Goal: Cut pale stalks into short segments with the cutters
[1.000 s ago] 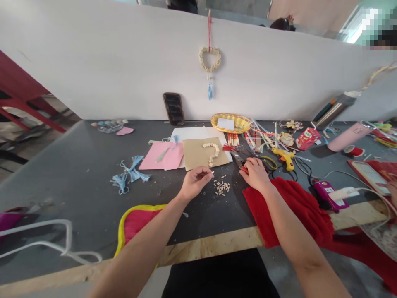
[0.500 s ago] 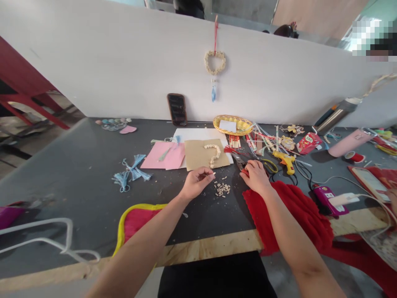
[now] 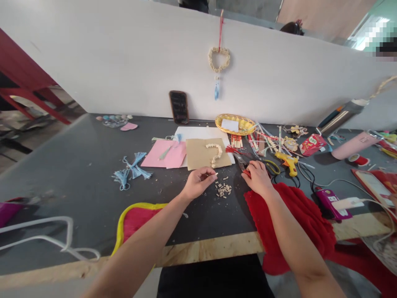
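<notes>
Between the thumb and fingertips of my left hand point(image 3: 199, 183) is a small pale stick piece point(image 3: 216, 174). Just right of it, a loose pile of short cut stick pieces point(image 3: 223, 190) lies on the dark table. My right hand point(image 3: 258, 177) is closed over the red handles of a pair of pliers point(image 3: 240, 159), whose metal jaws point up and left. Beyond my left hand lies a square of brown cardboard point(image 3: 196, 154). On it, a curved row of pale pieces point(image 3: 219, 151) forms a hook shape.
A yellow glue gun point(image 3: 288, 162), its cord and a red cloth point(image 3: 288, 219) lie near my right arm. Behind stand a yellow basket point(image 3: 238, 125) and a phone point(image 3: 179, 107). Blue tassels point(image 3: 133, 169) lie left. A heart-shaped ornament point(image 3: 218, 60) hangs on the white partition.
The view has shifted slightly, so the things behind sit a little farther right. Both hands keep nearly the same pose, with the stick piece and the pliers still in them.
</notes>
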### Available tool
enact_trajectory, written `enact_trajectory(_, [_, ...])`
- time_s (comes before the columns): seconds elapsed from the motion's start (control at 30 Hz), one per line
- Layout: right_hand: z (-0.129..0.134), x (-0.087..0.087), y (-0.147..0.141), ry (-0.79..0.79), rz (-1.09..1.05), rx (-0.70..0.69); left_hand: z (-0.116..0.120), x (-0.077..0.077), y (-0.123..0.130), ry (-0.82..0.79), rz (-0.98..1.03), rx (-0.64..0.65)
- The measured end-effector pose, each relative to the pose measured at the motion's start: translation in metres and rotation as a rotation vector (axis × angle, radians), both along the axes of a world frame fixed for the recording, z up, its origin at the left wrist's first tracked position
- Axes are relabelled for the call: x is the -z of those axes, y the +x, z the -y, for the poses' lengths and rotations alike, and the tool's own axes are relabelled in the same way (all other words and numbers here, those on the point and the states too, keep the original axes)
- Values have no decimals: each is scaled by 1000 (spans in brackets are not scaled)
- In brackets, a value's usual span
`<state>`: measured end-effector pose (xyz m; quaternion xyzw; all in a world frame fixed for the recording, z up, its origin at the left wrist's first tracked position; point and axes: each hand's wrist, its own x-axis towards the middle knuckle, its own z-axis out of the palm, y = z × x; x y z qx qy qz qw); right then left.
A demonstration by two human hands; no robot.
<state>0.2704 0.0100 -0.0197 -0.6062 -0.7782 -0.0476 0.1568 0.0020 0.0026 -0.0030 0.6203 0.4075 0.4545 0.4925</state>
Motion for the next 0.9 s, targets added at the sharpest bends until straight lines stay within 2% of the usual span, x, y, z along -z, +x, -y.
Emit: enact_trajectory(0.9, [-1,4,4,15,-13,-17,-1,5,0,41,-41,21])
